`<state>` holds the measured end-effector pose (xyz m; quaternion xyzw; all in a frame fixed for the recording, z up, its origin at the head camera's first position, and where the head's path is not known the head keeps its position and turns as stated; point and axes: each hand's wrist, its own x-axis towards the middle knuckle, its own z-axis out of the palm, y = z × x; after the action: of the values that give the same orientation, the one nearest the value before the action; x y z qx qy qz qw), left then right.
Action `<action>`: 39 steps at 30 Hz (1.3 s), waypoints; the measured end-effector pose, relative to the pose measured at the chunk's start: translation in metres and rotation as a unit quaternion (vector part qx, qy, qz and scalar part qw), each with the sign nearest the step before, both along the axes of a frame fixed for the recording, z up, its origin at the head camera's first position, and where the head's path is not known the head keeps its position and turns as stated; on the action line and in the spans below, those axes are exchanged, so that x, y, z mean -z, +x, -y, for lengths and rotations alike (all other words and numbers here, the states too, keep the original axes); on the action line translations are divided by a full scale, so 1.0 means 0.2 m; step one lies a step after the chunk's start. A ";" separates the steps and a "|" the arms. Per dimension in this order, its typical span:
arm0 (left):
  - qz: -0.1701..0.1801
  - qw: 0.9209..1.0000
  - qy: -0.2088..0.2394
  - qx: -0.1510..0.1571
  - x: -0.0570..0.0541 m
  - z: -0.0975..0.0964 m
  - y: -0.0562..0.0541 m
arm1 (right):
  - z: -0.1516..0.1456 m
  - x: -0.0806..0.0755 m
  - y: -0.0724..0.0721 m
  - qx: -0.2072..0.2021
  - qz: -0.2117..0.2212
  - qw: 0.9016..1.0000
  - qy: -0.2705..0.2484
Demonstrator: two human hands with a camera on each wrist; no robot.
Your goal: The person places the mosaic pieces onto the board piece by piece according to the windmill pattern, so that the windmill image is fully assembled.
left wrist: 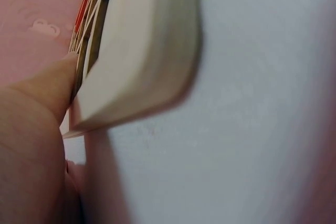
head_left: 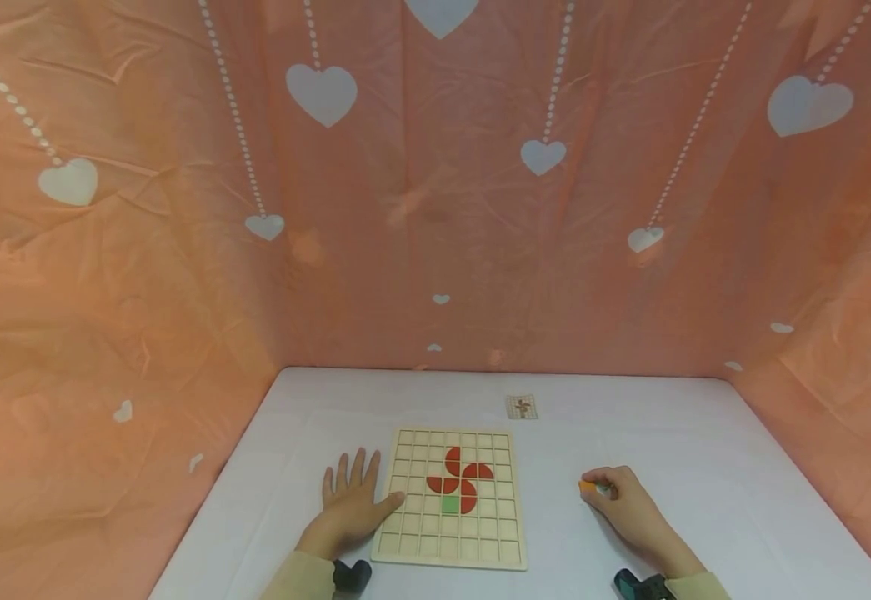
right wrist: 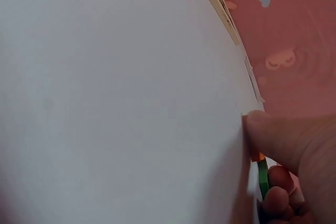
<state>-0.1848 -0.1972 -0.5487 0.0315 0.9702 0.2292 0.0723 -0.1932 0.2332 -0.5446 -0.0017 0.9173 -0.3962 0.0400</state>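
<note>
A square wooden grid board lies on the white table. Several red quarter-round pieces form a pinwheel on it, and one green square piece sits just below them. My left hand rests with fingers spread at the board's left side, its thumb over the edge. To the right of the board, my right hand pinches an orange piece between thumb and fingers, low over the table. A green piece is held in the same fingers, beside the orange one. Their full shapes are hidden.
A small card with a pinwheel pattern on a grid lies behind the board. Orange cloth with pale hearts hangs behind the table and at both sides. Wrist devices sit on both arms.
</note>
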 end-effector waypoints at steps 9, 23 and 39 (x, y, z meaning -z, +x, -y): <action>0.000 1.000 0.005 0.003 -0.03 -0.01 0.00 | -0.01 -0.01 0.00 -0.003 -0.015 1.000 0.005; 0.006 1.000 0.003 -0.003 0.01 -0.01 0.00 | 0.01 -0.03 0.02 -0.005 -0.041 0.998 0.044; 0.010 1.000 -0.004 -0.004 -0.03 -0.01 0.01 | 0.35 -0.10 0.06 -0.070 -0.046 0.996 -0.002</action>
<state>-0.1835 -0.1956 -0.5432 0.0246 0.9706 0.2255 0.0809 -0.1817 0.1632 -0.5245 -0.0846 0.9151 -0.3935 0.0257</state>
